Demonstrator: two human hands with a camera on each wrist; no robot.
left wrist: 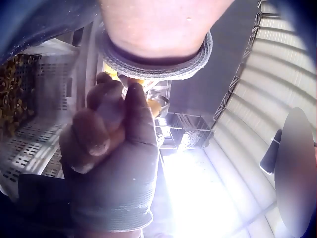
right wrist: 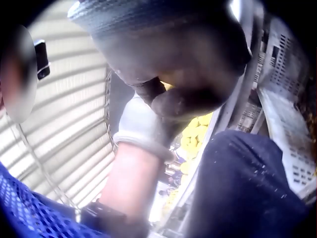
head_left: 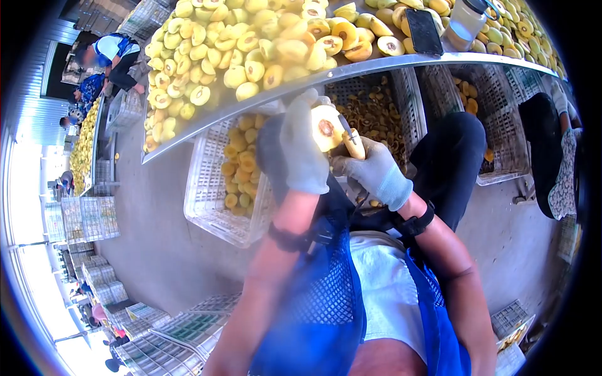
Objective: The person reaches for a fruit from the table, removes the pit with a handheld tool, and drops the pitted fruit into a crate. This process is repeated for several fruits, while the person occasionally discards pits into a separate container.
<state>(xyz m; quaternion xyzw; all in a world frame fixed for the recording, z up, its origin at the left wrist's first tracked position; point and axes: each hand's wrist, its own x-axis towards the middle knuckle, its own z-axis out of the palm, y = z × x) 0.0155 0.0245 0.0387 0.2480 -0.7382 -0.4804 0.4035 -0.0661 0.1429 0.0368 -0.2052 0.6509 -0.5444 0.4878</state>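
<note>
My left hand [head_left: 303, 147], in a pale work glove, grips a halved yellow peach [head_left: 325, 127] with its cut face and brown centre turned outward. My gloved right hand [head_left: 374, 172] holds a small knife [head_left: 355, 145] by its wooden handle. Its dark blade overlaps the right side of the peach. Both hands are close together just below the table's metal edge. In the left wrist view the right hand [left wrist: 111, 153] shows curled fingers, while the left fingers are hidden behind the wrist. The right wrist view has the left hand [right wrist: 141, 119] beyond the dark, blurred right hand [right wrist: 173, 64].
Peach halves [head_left: 200, 59] cover the metal-edged table [head_left: 238, 105], where a phone [head_left: 424, 31] and a bottle [head_left: 464, 24] also lie. Below, a white crate [head_left: 204, 188] holds peaches and another crate [head_left: 409, 103] holds brown scraps. People [head_left: 116, 53] work at the left; someone sits at the right.
</note>
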